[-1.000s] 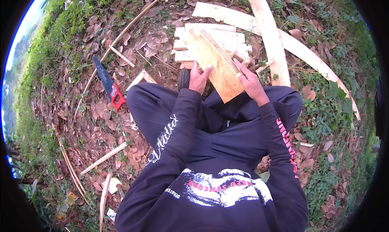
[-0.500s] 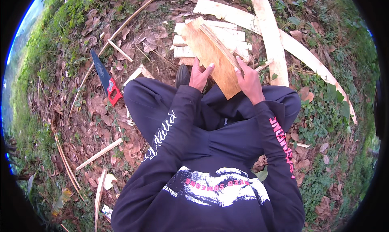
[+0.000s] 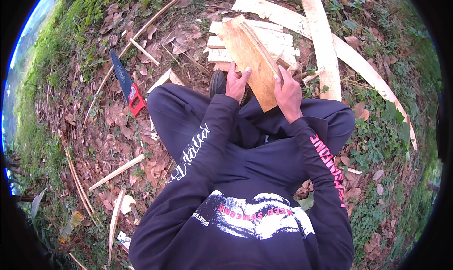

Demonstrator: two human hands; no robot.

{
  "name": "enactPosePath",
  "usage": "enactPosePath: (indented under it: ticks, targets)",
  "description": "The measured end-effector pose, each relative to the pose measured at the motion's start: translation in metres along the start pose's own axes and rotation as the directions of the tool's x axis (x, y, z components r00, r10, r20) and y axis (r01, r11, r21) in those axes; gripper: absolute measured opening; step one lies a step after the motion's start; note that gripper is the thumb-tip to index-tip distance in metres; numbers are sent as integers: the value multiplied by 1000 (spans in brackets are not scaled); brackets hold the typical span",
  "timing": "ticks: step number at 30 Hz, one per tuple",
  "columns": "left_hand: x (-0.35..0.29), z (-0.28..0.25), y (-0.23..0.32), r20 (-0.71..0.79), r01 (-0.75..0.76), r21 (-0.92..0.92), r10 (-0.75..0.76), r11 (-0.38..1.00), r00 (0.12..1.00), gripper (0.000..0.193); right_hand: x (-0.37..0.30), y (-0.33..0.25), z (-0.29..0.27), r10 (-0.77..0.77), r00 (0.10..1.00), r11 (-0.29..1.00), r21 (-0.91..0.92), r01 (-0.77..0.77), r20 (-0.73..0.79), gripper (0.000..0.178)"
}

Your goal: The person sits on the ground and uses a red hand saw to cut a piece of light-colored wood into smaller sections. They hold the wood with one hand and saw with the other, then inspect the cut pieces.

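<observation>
A brown wooden board is held tilted above my crossed legs, its far end over a stack of pale planks. Along its right side runs a narrow wooden strip, standing up from the face; whether it is fixed there I cannot tell. My left hand grips the board's left edge, thumb on the face and the other fingers partly hidden underneath. On the opposite edge my right hand is closed, its thumb and fingers at the near end of the strip.
A handsaw with a red handle lies on the leafy ground at my left. Long pale boards cross at the far right. Thin wood strips are scattered at the left, and a small wood piece lies near my right knee.
The whole view has shifted slightly. My right hand has drawn a little inward with its fingers more bent at the strip, and the board has tilted slightly; both hands keep their hold.
</observation>
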State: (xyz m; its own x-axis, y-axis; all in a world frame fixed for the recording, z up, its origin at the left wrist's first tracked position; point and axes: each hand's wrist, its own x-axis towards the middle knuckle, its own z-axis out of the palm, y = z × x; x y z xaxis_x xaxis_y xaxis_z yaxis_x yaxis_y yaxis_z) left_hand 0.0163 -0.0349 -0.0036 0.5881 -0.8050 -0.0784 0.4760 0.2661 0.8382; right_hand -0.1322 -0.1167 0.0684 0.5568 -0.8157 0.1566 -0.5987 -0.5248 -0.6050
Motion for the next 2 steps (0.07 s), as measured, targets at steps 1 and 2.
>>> enactPosePath:
  ticks: [1,2]
  targets:
    - [1,-2,-3,-1,-22,9,22,1000,1000,49,-1,-1,1,12,1000,1000,-3,-12,-1,37]
    - [1,-4,-5,-25,-33,43,34,999,999,53,-1,-3,3,9,1000,1000,1,-9,3,37]
